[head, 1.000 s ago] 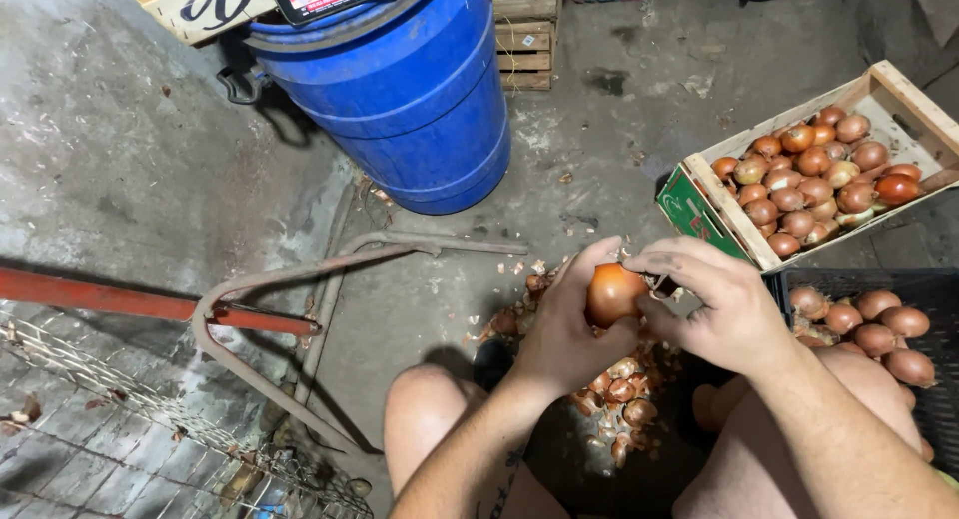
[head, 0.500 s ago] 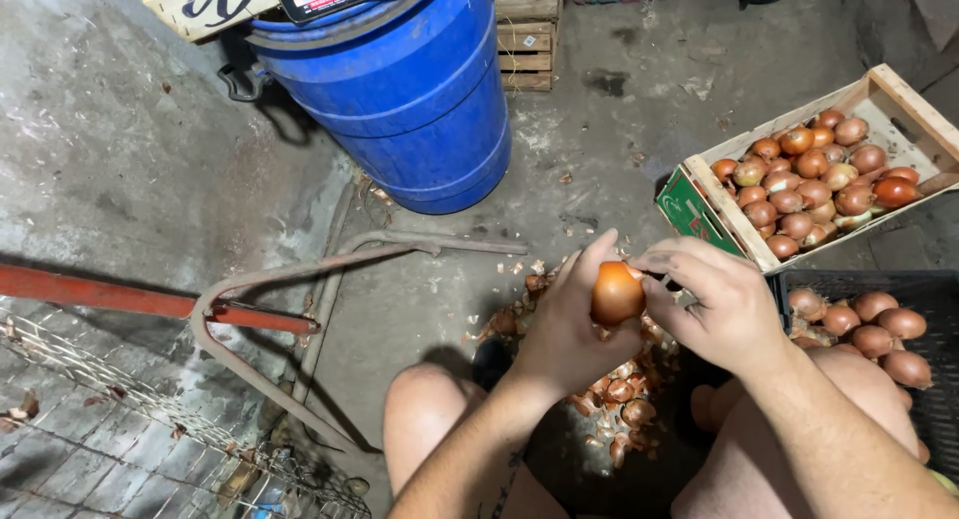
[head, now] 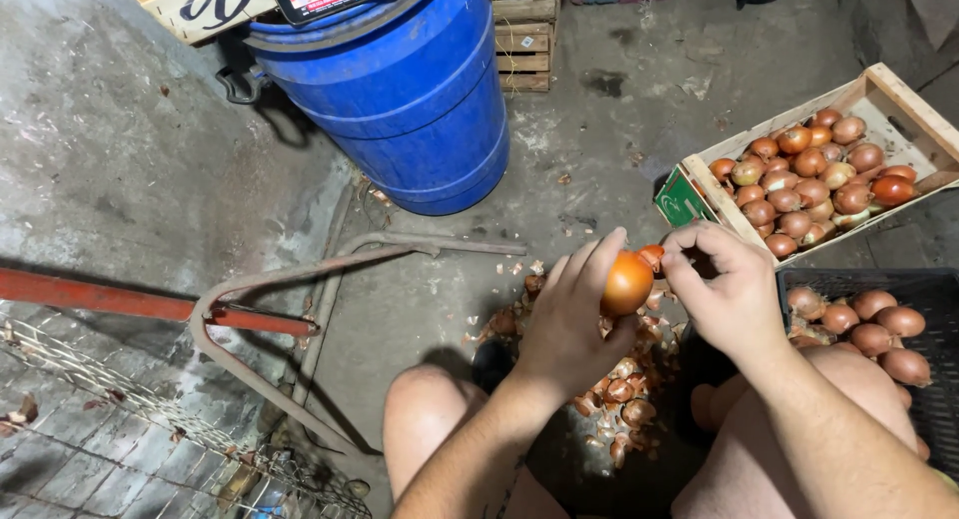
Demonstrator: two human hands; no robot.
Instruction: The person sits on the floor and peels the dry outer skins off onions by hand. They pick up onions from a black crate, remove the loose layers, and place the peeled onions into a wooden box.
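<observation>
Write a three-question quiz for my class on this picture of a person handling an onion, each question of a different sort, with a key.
1. True or false: the left hand holds the onion.
2. Which container stands beside the wooden crate of onions? A) black crate B) glass jar C) metal bucket
3. Fill in: the right hand pinches the onion's ____.

Key: 1 true; 2 A; 3 skin.

One head-worn camera looks steeply down from close above the knees, blue barrel [head: 400, 99] at 11 o'clock, floor [head: 130, 159] filling the frame.
</observation>
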